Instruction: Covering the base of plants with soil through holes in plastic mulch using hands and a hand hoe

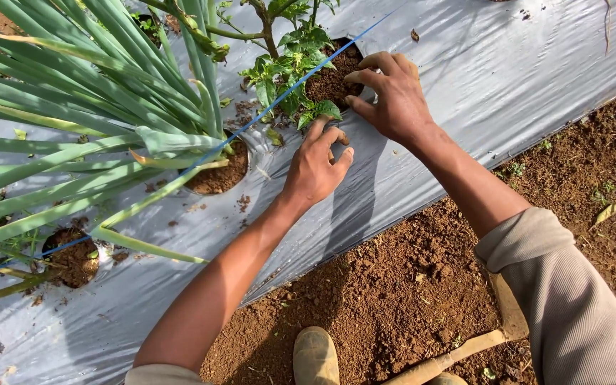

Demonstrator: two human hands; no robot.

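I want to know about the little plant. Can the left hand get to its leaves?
Probably yes. The left hand lies on the silver plastic sheet right at the hole's edge, fingers touching the low leaves of the small plant. Nothing lies between them; the blue string passes beside it.

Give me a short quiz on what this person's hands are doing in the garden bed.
1. True or false: the right hand rests at the rim of a soil hole in the plastic sheet.
2. What do the left hand's fingers touch? A) a leafy weed B) a boot C) a tool handle
3. What colour is the string over the holes?

Key: 1 true; 2 A; 3 blue.
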